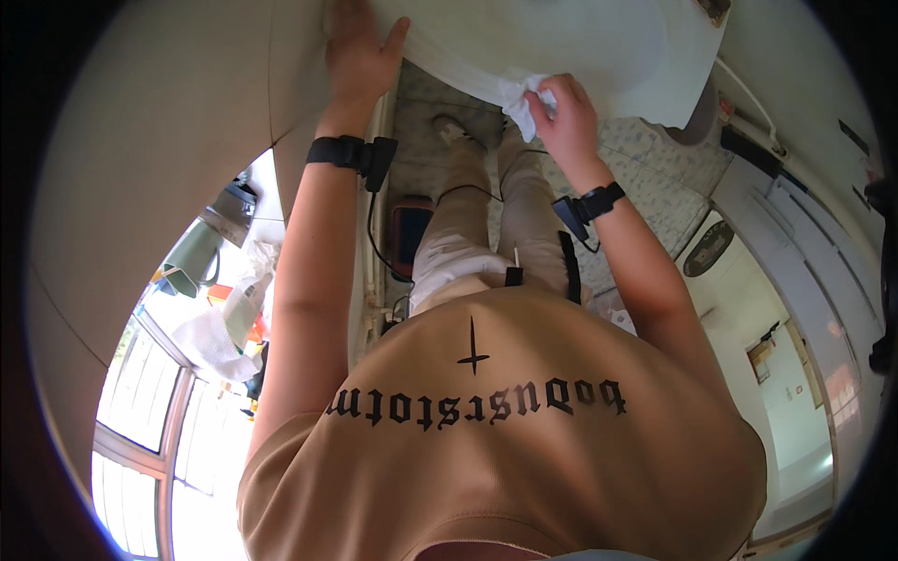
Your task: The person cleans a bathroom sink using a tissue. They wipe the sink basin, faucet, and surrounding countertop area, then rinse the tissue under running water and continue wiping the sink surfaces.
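Note:
In the head view, my right hand (572, 119) pinches a crumpled white tissue or thin cloth (519, 98) between thumb and fingers. The wad lies against the curved front edge of a white, basin-like fixture (561, 42). My left hand (359, 63) is stretched out at the fixture's left end, beside the tiled wall (175, 91). Its thumb stands apart from the fingers, which are blurred, and nothing shows in it. Whether the left palm touches the wall or the fixture I cannot tell. Each wrist wears a black strap with a small cabled device.
Below are a patterned tile floor (631, 154) and my shoes. A pale pipe (751, 98) runs along the right wall, above white cabinet fronts (807, 217). At left, a grey-green pitcher (189, 259) and plastic bags (242, 308) stand near a window (144, 393).

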`<state>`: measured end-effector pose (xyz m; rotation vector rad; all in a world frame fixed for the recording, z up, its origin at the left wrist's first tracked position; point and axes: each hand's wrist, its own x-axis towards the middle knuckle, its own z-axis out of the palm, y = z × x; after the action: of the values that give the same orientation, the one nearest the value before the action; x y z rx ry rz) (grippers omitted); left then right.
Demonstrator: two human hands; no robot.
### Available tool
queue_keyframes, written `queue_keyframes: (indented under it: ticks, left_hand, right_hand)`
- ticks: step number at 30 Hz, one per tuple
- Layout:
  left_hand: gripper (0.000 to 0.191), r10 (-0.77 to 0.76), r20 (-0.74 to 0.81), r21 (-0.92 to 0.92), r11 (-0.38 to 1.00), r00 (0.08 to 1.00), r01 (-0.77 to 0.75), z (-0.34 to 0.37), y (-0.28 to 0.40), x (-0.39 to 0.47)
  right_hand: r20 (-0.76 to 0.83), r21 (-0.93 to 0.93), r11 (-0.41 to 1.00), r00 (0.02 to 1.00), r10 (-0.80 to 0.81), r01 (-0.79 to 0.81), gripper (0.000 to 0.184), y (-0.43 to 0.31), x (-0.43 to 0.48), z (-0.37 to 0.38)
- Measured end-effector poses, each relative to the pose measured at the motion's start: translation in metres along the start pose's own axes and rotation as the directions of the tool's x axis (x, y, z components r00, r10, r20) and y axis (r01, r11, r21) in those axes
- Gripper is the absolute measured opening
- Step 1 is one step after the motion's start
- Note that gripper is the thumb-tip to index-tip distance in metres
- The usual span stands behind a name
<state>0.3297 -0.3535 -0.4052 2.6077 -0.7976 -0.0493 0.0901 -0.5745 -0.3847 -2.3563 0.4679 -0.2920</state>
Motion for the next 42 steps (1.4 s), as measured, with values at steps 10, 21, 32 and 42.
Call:
queue_keyframes:
  ticks: [10,21,32,42]
  left_hand:
    - [0.086,0.049,-0.023,0.014,0.999,0.999,-0.049,0.004,-0.004,-0.001]
    - [0.088,0.058,-0.037,-0.013,0.998,0.998,-0.058,0.000,0.000,-0.002]
    - [0.090,0.056,0.001,-0.020,0.998,0.998,-0.056,0.000,-0.007,0.000]
    - [0.090,0.040,0.001,-0.054,0.998,0.999,-0.040,-0.003,-0.004,-0.002]
  right_hand:
    - [0.155,0.117,0.991,0.984,-0.090,0.072,0.007,-0.031,0.062,0.057]
    - [0.308,0.103,0.995,0.951,-0.018,-0.015,0.013,0.014,0.024,-0.031]
    - [0.311,0.041,0.998,0.950,0.035,-0.051,0.014,-0.011,0.037,0.007]
    - [0.232,0.146,0.989,0.973,0.000,-0.035,0.016,-0.029,0.047,0.039]
